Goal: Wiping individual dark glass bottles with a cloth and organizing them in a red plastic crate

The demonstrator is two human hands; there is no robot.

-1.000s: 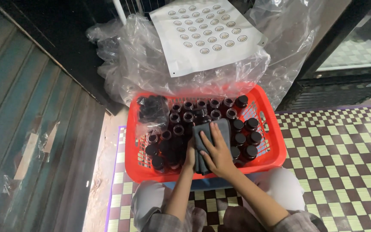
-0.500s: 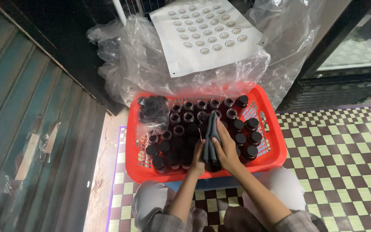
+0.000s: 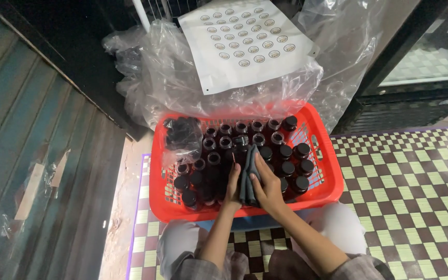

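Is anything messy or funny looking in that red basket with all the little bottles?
Nothing is spilled or broken. In the red basket, some dark bottles have black caps while others stand open. A clear bag of caps is in the left corner. Both hands press a grey cloth between them.

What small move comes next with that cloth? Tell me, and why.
Probably press the grey cloth onto a bottle and wipe: both hands, left hand and right hand, hold it folded upright over the dark capped bottles in the red basket.

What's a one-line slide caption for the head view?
Both hands, left hand and right hand, press a grey cloth between them over dark capped bottles in a red basket.
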